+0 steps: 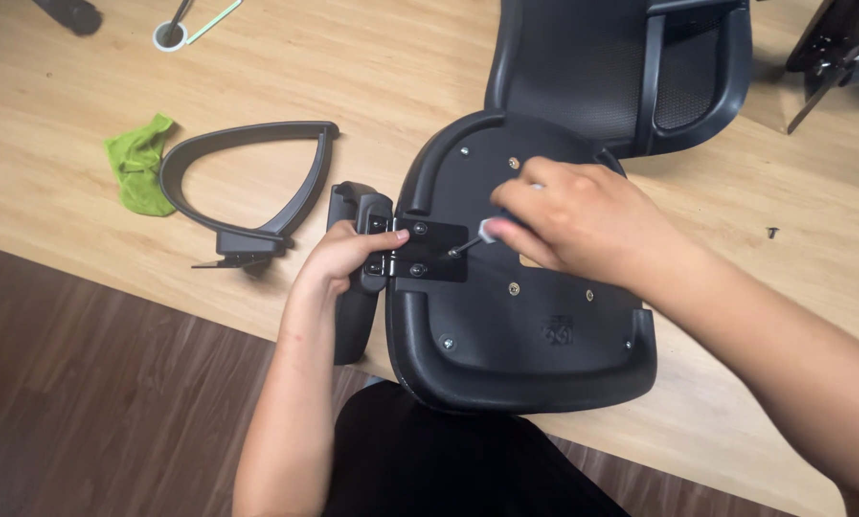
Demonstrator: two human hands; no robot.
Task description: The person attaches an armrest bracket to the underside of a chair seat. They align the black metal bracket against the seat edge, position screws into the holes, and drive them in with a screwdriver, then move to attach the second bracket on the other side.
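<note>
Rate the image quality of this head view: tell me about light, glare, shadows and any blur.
Head view: even, soft indoor light; faint sheen but no harsh glare on the black seat underside; short soft shadows under the loose armrest; the right hand and its screwdriver tip are slightly motion-blurred, while the left hand and green cloth look sharp.

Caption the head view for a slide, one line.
Right hand drives screwdriver into armrest bracket on upturned chair seat; left hand steadies armrest.

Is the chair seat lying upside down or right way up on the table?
Upside down. The chair seat shows its hard black underside with screws and a metal bracket plate, where the right hand works a screwdriver.
</note>
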